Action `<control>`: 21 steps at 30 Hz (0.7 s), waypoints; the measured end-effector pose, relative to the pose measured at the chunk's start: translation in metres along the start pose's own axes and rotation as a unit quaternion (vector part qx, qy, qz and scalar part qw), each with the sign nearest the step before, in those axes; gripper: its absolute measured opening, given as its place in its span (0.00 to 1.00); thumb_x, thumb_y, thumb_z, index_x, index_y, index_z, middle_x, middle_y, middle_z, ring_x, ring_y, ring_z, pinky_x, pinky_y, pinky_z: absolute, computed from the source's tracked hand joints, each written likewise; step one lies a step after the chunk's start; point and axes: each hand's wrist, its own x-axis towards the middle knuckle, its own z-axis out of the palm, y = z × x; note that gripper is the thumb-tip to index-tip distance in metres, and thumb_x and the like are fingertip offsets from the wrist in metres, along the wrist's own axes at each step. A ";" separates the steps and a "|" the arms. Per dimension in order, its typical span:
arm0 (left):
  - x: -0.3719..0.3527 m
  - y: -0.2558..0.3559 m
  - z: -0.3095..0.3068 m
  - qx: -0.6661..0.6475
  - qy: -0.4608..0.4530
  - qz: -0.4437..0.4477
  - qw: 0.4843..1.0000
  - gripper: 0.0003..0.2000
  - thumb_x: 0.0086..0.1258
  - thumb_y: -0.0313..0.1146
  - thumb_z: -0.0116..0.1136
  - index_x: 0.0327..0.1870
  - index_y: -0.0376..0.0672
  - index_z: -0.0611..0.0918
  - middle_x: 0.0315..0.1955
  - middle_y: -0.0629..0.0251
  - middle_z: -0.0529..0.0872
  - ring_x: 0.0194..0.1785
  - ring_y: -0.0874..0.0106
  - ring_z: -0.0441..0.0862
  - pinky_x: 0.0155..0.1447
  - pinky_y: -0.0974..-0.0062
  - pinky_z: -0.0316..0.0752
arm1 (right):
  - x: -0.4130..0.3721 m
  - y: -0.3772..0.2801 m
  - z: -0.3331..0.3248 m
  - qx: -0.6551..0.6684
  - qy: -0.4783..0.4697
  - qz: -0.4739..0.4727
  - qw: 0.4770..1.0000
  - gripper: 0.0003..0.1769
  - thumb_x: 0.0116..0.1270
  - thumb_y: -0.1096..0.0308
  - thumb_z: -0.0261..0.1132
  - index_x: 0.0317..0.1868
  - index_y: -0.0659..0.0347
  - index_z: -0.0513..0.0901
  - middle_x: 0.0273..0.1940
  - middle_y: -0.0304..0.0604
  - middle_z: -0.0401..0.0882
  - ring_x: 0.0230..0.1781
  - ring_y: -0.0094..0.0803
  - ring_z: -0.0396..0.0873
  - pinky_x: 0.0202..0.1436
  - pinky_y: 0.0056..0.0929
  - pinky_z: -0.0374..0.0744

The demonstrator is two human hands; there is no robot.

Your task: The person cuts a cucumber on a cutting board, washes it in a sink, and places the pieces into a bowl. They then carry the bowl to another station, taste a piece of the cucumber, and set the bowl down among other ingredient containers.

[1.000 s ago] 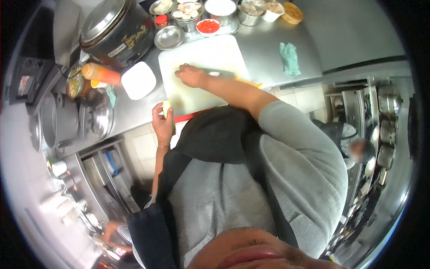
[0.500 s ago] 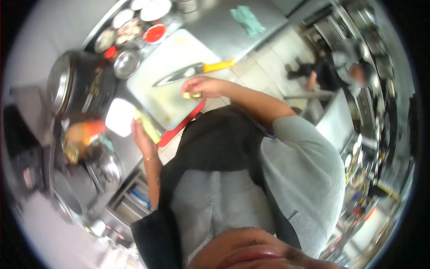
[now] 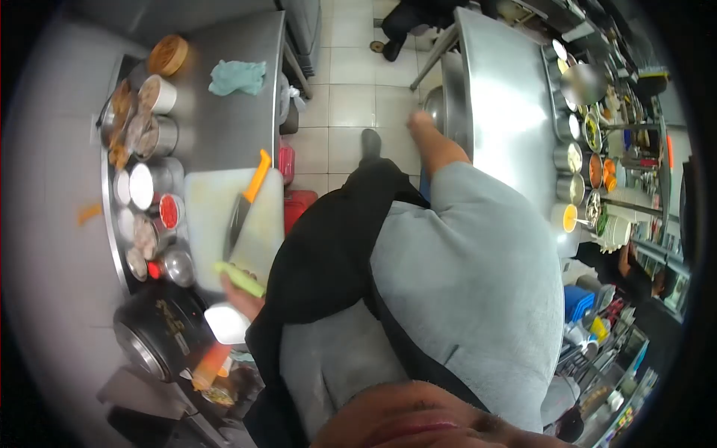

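Grips a pale green vegetable [image 3: 240, 279] in the left hand [image 3: 243, 297], with fingers curled against it and partly hidden by it. Holds it slanted over the near end of a white cutting board [image 3: 205, 213], just beside a white squarish dish [image 3: 228, 323]. Extends the right hand [image 3: 422, 122] well away from the board, out toward a second steel table [image 3: 511, 112] and near a metal bowl [image 3: 434, 102] below its top. Cannot tell from the blur whether the right fingers are spread, pressed together or pinching anything.

Has a knife [image 3: 237, 222] lying flat on the board, with its orange handle pointing away from the left hand and reaching past the board's edge. Has the board resting on a steel surface [image 3: 216, 145], above red containers [image 3: 300, 207] at floor side.

Shows along the board's far side a small white bowl of red strips [image 3: 171, 211], a shallow metal bowl [image 3: 179, 266] and a red-lidded jar [image 3: 154, 269], among other filled bowls and tubs. Farther along, has a crumpled teal cloth or glove [image 3: 237, 78] and a round tan container [image 3: 168, 54] on the same surface. Beyond the squarish dish, shows a large dark cooker [image 3: 163, 327] and an orange squeeze bottle [image 3: 210, 366], tilted in view. Also shows another person [image 3: 407, 21], partly in view, past the end of the tiled aisle [image 3: 351, 108].
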 end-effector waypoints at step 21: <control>0.075 0.003 0.456 0.132 -0.163 0.013 0.978 0.19 0.83 0.47 0.59 0.59 0.39 0.83 0.38 0.65 0.87 0.34 0.73 0.84 0.39 0.73 0.80 | 0.131 -0.172 -0.195 0.176 -0.191 -0.124 0.958 0.44 0.83 0.32 0.50 0.70 0.69 0.83 0.69 0.67 0.81 0.73 0.62 0.77 0.80 0.50 0.72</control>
